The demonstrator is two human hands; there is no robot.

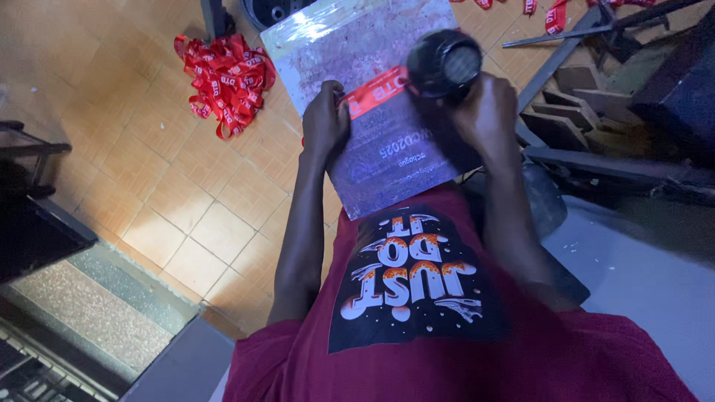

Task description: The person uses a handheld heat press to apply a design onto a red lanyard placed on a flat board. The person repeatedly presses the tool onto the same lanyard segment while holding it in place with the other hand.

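Over a printed board [372, 112] on the lap, left hand [325, 119] grip pinching red ribbon [376, 91], right hand [484, 112] grip holding black round tool [444, 64]

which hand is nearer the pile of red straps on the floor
Left. The left hand pinches a red strap on the board, with the pile just off to its left. The right hand holds a black round tool, farther away.

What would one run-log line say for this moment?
left hand: pinching red ribbon on board | right hand: gripping black round tool | floor: pile of red ribbons
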